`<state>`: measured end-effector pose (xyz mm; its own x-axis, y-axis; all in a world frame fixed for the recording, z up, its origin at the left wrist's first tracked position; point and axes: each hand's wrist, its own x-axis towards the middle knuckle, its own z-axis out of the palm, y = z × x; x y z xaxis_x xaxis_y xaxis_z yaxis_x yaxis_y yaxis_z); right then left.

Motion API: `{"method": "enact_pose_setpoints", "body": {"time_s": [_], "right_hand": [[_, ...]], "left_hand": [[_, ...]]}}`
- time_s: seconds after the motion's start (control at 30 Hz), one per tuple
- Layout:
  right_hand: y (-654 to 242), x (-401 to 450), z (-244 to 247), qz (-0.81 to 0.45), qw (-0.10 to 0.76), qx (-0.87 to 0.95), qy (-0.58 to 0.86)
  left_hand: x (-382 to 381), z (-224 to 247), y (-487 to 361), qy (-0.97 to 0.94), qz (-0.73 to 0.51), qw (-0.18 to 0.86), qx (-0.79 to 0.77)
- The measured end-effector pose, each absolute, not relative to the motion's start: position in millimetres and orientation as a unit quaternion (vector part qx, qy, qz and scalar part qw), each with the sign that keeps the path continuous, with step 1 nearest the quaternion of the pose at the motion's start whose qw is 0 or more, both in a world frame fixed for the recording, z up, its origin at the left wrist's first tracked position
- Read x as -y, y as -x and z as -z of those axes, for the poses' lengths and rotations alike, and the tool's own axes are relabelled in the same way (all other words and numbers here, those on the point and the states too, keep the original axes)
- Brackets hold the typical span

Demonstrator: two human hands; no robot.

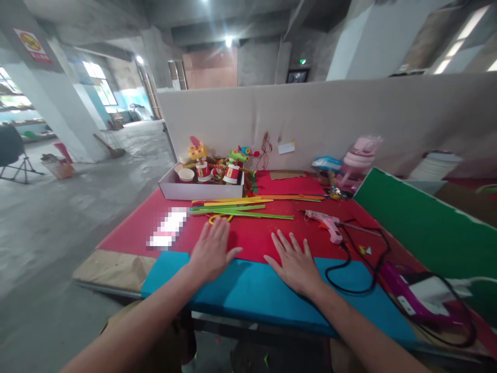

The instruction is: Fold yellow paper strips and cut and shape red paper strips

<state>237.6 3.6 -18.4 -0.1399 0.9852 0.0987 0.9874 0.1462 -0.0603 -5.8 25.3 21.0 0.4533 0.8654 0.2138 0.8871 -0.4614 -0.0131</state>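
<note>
Two bare hands lie palm down, side by side, at the near side of a worktable, fingers extended and thumbs angled toward each other. The left hand, spread fairly wide, grasps nothing; its fingertips stop just beside a yellow loop and near a bundle of green strips. The right hand, fingers fanned, likewise grasps nothing. Both straddle the line where a blue cover meets a red cover, with a stretch of both colors between the thumbs.

Toward the front, the blue cover ends at the table's near edge, beneath the forearms. At left, a brown board forms the corner, and gray floor opens beyond. On the right, a pink glue gun lies apart from the fingers, its black cord looping over the blue toward a purple object. A green panel bounds that side; a pale partition stands along the back.

Beyond the strips, a white box holds paper cups and figures with bright animal-like heads. A pink bottle stands near the far right corner. Behind, a concrete hall stretches away, with a pillar bearing a sign, windows at left and a lit ceiling lamp.
</note>
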Motion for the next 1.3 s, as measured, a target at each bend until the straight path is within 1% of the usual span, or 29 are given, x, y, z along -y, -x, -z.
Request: {"method": "enact_pose_setpoints", "body": {"time_s": [0.1, 0.13, 0.23, 0.5, 0.63, 0.7, 0.77, 0.87, 0.93, 0.97, 1.03, 1.1, 1.2, 1.3], "right_hand": [[-237.5, -3.2, 19.1, 0.019, 0.054, 0.754, 0.654], [-237.3, -3.0, 18.8, 0.02, 0.053, 0.755, 0.653], [-236.6, -2.6, 17.4, 0.016, 0.051, 0.756, 0.652], [-240.2, -4.4, 21.0, 0.009, 0.055, 0.756, 0.652], [-240.3, -3.7, 21.1, 0.003, 0.056, 0.758, 0.65], [-240.5, -4.3, 20.0, -0.006, 0.054, 0.758, 0.65], [-241.2, -5.6, 18.4, -0.014, 0.055, 0.755, 0.653], [-239.5, -4.3, 13.2, -0.021, 0.068, 0.748, 0.66], [-231.3, 1.6, 7.7, -0.024, 0.083, 0.744, 0.662], [-224.3, 6.0, 4.9, -0.015, 0.101, 0.744, 0.66], [-206.5, 15.8, 0.6, -0.008, 0.134, 0.786, 0.603], [-190.3, 25.1, -1.1, -0.054, 0.143, 0.825, 0.544], [-186.1, 35.3, -1.3, -0.118, 0.131, 0.84, 0.513], [-208.7, 41.6, -2.7, -0.137, 0.106, 0.841, 0.512]], "left_hand": [[-28.5, -14.7, -29.6, 0.922, 0.081, 0.015, 0.379], [-31.1, -10.7, -36.1, 0.93, 0.069, -0.003, 0.361], [-42.3, -0.4, -33.2, 0.925, 0.059, -0.017, 0.375], [-55.4, 3.1, 25.5, 0.885, 0.064, -0.003, 0.462], [-50.9, 4.0, 38.7, 0.861, 0.051, 0.013, 0.507], [-43.5, 1.6, 35.5, 0.844, 0.051, 0.037, 0.533], [-31.7, -1.4, 25.0, 0.853, 0.062, 0.066, 0.514], [-12.2, -1.7, 5.6, 0.919, 0.068, 0.074, 0.382], [-4.4, 2.4, -1.5, 0.936, 0.069, 0.071, 0.339], [-3.1, 5.4, -2.5, 0.938, 0.07, 0.071, 0.333], [-4.9, 11.9, -0.9, 0.94, 0.074, 0.074, 0.326], [-9.6, 16.9, 2.4, 0.943, 0.08, 0.077, 0.313], [-14.0, 18.5, 5.1, 0.946, 0.083, 0.075, 0.305], [-13.5, 14.9, 3.8, 0.944, 0.082, 0.063, 0.312]]}}
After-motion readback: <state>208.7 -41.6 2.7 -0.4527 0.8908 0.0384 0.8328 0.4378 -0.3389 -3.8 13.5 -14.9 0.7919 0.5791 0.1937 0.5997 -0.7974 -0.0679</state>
